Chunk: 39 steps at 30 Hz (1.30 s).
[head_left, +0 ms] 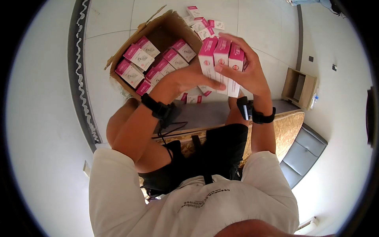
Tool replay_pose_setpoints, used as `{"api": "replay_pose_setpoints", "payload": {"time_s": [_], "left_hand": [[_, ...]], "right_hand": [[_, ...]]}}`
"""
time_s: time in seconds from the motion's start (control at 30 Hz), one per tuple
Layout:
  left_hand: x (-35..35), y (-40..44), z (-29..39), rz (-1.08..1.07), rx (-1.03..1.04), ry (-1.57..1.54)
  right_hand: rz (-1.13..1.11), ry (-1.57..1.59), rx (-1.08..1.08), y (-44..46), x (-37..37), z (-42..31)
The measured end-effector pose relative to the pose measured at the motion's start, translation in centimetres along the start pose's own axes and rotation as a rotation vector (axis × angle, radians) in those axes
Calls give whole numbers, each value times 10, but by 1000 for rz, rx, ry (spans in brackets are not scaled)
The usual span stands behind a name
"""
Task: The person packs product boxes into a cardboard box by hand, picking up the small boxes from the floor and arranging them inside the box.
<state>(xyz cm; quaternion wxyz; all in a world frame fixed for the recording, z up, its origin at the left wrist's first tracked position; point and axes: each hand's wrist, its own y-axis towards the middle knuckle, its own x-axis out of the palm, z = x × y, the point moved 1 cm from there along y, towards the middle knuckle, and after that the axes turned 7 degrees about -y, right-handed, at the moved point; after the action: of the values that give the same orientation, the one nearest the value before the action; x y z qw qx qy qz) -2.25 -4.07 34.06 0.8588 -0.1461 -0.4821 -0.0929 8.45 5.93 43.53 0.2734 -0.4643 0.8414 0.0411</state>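
Note:
Three pink-and-white product boxes (221,50) stand side by side, held together between my hands. My left hand (194,77) is closed on their lower left side, its thumb across the lower front. My right hand (251,73) wraps the right side, with the thumb on the front and fingers over the top. Left of the boxes is an open brown cardboard carton (184,28) with several similar boxes (139,57) lying inside. Part of the carton's near side is hidden by my left forearm.
More pink-and-white boxes (205,26) lie scattered on the tiled floor (264,29) beyond the carton, and a few (194,99) lie nearer my legs. A gold-patterned mattress (290,123) and a small wooden cabinet (300,87) are to the right.

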Motion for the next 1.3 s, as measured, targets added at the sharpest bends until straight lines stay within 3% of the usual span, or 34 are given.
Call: {"api": "replay_pose_setpoints", "payload": {"time_s": [0.07,0.17,0.23,0.57,0.63,0.83,0.9,0.93,1.0,1.07,1.2,1.3], "left_hand": [[-1,-5,2,-33,-18,62],[-7,-9,5,7,-115,108],[-18,-10,5,65,-252,195],[-40,-21,4,-56,-24,-49],[-37,-25,11,105,-94,277],[-58,-23,2,112,-195,315],[-45,-30,5,148,-276,287],[-37,-31,7,172,-354,262],[-40,-29,-3,162,-338,231],[-50,-29,-6,162,-306,204],[-56,-30,-8,86,-498,352],[-61,-42,-13,191,-602,410]], "right_hand": [[13,-36,1,1,2,-1],[-84,-357,-136,5,5,3],[-58,-364,-135,5,14,6],[-60,-396,-136,11,32,-8],[-80,-481,-149,11,37,-7],[-82,-333,-130,23,47,24],[-293,-120,-39,37,43,45],[-290,-117,-37,40,42,52],[-473,-42,91,45,46,62],[-443,3,111,42,49,74],[-419,133,168,31,59,69],[-436,30,110,33,71,67]]}}
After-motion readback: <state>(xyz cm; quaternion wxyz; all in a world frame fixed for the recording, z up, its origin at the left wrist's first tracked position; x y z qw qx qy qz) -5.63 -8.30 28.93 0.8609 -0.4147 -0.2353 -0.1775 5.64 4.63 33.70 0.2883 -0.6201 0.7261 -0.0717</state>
